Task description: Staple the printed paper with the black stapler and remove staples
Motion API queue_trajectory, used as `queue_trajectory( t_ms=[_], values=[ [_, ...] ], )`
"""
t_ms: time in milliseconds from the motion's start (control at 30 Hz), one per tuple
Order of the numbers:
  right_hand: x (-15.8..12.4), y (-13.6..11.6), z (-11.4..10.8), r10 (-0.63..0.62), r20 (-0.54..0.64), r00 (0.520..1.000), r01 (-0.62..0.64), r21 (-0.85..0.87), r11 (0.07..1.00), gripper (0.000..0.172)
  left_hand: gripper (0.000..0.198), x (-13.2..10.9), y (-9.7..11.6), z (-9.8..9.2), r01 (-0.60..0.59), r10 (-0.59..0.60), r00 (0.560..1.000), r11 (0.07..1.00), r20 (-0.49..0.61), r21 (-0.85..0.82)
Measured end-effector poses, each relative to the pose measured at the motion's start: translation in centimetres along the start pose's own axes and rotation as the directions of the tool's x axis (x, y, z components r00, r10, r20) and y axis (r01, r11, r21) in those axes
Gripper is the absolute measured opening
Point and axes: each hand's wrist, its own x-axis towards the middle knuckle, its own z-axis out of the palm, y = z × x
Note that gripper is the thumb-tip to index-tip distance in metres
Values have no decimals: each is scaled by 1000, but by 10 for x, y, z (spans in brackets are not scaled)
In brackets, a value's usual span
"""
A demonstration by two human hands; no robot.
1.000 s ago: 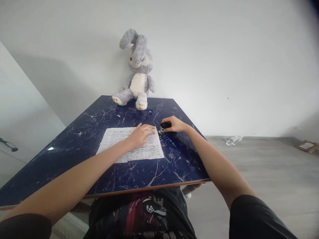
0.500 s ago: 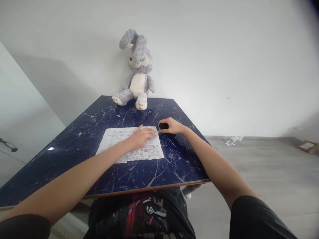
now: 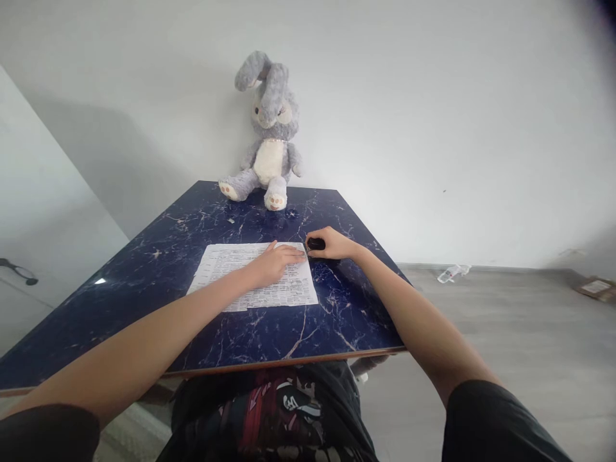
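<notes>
Dark blue, white-veined desk [image 3: 274, 340]; printed paper [image 3: 291, 292] lies flat on it, near the middle. Its near edge shows a small step, so probably more than one sheet. Left hand [image 3: 278, 264] spread palm-down on the paper, fingers extended and close together, gripping nothing. Right hand [image 3: 333, 242] curled round a small black stapler [image 3: 316, 244] at the paper's far right corner, thumb and fingers closed on its body. Whether the stapler's mouth has the edge inside it or only abuts it: cannot tell, fingers hide it.

Risks, as judged. Left fingertips sit right beside the stapler's nose; a squeeze with one straying inward could pinch or prick. A shallow bite would catch little margin and tear out. If the left palm presses lightly, a push from the stapler could skid the paper on the glossy top, or leave layers uneven. Plush rabbit [image 3: 269, 160] sits well apart, no hindrance.
</notes>
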Motion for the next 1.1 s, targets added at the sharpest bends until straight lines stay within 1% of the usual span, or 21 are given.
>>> queue_trajectory(
  t_ms=[300,567,867,967,1033,1100],
  values=[
    [2,-3,6,-16,-21,1000,15,-43,999,14,71,0,-2,2,6,-6,1000,1000,-9,12],
    [4,-4,10,16,-36,999,-18,-75,997,16,67,0,0,2,13,-12,1000,999,-17,38],
    [4,-4,11,22,-21,1000,-23,-56,998,16,63,0,3,1,22,-22,999,999,-24,26],
    [4,-5,9,52,-2,999,-52,-43,998,25,63,0,2,1,14,-13,999,1000,-38,25],
    [5,-6,9,86,5,996,-86,-8,996,38,65,-1,1,2,3,-2,999,1000,-37,29],
    [6,-6,9,153,-23,988,-151,47,987,52,67,0,0,2,-7,8,1000,999,-27,40]
  ],
)
